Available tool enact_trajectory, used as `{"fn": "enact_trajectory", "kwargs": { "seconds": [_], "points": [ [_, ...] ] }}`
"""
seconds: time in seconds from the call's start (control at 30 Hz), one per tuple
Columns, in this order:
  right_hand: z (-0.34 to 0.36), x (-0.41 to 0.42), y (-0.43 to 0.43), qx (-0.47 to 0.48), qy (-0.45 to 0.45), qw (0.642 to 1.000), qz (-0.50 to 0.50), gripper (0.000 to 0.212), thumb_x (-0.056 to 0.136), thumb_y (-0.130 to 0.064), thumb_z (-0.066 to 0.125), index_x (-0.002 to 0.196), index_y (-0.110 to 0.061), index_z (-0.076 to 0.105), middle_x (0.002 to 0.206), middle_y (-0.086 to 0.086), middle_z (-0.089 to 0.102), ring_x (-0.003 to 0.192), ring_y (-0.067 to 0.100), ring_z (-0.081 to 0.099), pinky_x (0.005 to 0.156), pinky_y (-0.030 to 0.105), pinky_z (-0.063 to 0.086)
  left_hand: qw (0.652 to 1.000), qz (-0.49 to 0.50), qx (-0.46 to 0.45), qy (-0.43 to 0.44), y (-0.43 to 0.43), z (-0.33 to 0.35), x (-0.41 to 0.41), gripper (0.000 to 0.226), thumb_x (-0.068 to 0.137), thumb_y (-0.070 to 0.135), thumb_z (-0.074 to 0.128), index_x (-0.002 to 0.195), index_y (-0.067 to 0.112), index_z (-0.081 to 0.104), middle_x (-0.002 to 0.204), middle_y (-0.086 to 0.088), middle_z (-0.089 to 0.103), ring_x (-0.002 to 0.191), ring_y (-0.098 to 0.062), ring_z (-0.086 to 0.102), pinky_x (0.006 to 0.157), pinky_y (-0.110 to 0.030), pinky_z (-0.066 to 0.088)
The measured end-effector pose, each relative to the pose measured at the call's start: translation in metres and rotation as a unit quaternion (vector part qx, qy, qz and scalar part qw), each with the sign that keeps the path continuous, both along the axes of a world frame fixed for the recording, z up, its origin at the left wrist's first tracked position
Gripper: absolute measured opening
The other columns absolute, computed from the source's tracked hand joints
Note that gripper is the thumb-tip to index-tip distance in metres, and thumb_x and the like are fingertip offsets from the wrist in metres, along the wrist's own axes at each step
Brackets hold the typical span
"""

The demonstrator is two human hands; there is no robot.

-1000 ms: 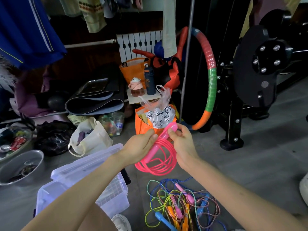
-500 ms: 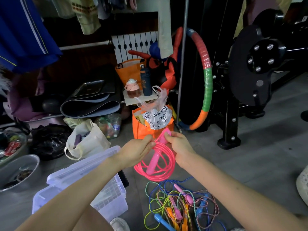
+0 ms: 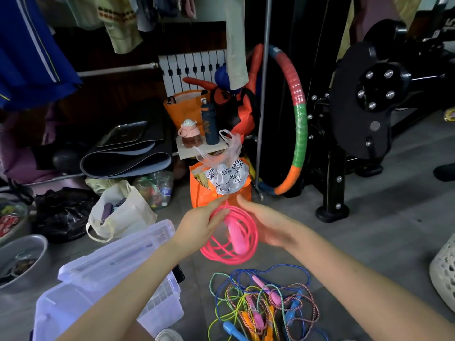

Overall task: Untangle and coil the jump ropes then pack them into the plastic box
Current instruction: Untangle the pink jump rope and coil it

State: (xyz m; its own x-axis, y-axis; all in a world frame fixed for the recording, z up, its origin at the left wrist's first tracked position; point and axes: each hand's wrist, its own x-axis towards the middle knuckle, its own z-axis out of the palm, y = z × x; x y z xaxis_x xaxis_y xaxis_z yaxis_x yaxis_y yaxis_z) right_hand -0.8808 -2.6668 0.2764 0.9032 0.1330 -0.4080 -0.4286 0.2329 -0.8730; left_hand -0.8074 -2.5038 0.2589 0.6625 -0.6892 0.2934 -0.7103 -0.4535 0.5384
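Note:
A coiled pink jump rope (image 3: 230,238) hangs in the air in front of me, its pink handles dangling inside the loops. My left hand (image 3: 200,222) pinches the top of the coil. My right hand (image 3: 267,223) is just to the right of the coil, fingers straight and blurred, touching or nearly touching the loops. On the floor below lies a tangle of jump ropes (image 3: 263,306) in blue, yellow, green and pink. The clear plastic box (image 3: 81,299) stands open at lower left, with its lid lying across its far side.
An orange bag (image 3: 219,193) with plastic bags in it stands just beyond the hands. A striped hoop (image 3: 299,124) leans on a black exercise machine (image 3: 364,114) at right. A cream tote (image 3: 125,212), a metal bowl (image 3: 22,257) and rolled mats (image 3: 125,158) crowd the left.
The pink handle has dropped from my right hand's pinch into the coil. My right hand has opened and slid beside the loops. Both hands and the coil are lower in view.

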Motion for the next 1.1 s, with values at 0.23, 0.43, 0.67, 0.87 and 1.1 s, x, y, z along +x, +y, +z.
{"fn": "enact_trajectory", "kwargs": {
  "seconds": [0.23, 0.43, 0.67, 0.87, 1.1],
  "points": [
    [0.012, -0.011, 0.000, -0.182, -0.039, 0.981, 0.053, 0.046, 0.059, -0.063, 0.065, 0.082, -0.023, 0.065, 0.078, -0.009, 0.066, 0.081, 0.005, 0.058, 0.072, 0.021, 0.037, 0.998, 0.053, 0.000, -0.021, 0.000, 0.011, 0.005, 0.064, 0.079, 0.061, 0.031, 0.108, 0.013, 0.061, 0.088, -0.006, 0.070, 0.083, -0.025, 0.065, 0.063, -0.026, 0.037],
    [0.016, -0.012, 0.004, -0.202, -0.101, 0.973, 0.040, 0.037, 0.071, -0.050, 0.068, 0.091, -0.018, 0.070, 0.083, -0.005, 0.067, 0.077, 0.007, 0.058, 0.076, 0.022, 0.040, 0.994, 0.110, 0.018, -0.017, -0.007, 0.021, 0.002, 0.041, 0.093, 0.046, 0.047, 0.088, 0.007, 0.055, 0.071, -0.009, 0.060, 0.076, -0.032, 0.059, 0.065, -0.036, 0.038],
    [0.010, -0.022, 0.013, -0.267, -0.096, 0.959, 0.006, 0.067, 0.074, -0.023, 0.077, 0.128, -0.031, 0.039, 0.111, -0.004, 0.062, 0.091, 0.012, 0.064, 0.060, 0.028, 0.052, 0.987, 0.156, -0.005, -0.023, -0.009, 0.031, -0.002, 0.038, 0.094, 0.044, 0.047, 0.085, 0.007, 0.054, 0.071, -0.007, 0.058, 0.074, -0.029, 0.056, 0.062, -0.034, 0.034],
    [-0.002, -0.027, 0.005, -0.335, -0.119, 0.934, -0.036, 0.060, 0.080, -0.031, 0.071, 0.131, -0.021, 0.041, 0.095, -0.004, 0.061, 0.086, 0.012, 0.060, 0.069, 0.022, 0.047, 0.973, 0.169, -0.119, 0.106, 0.002, 0.039, 0.008, 0.044, 0.094, 0.041, 0.046, 0.065, 0.008, 0.048, 0.052, -0.001, 0.048, 0.042, -0.005, 0.045, 0.048, -0.020, 0.035],
    [-0.004, -0.024, 0.029, -0.263, -0.168, 0.949, -0.050, 0.061, 0.078, -0.027, 0.074, 0.127, -0.027, 0.037, 0.093, -0.007, 0.066, 0.073, 0.003, 0.064, 0.073, 0.024, 0.052, 0.953, 0.183, -0.184, 0.154, 0.000, 0.044, 0.009, 0.045, 0.096, 0.038, 0.047, 0.064, 0.006, 0.045, 0.051, -0.005, 0.046, 0.034, -0.001, 0.044, 0.042, -0.010, 0.034]
  ]
}}
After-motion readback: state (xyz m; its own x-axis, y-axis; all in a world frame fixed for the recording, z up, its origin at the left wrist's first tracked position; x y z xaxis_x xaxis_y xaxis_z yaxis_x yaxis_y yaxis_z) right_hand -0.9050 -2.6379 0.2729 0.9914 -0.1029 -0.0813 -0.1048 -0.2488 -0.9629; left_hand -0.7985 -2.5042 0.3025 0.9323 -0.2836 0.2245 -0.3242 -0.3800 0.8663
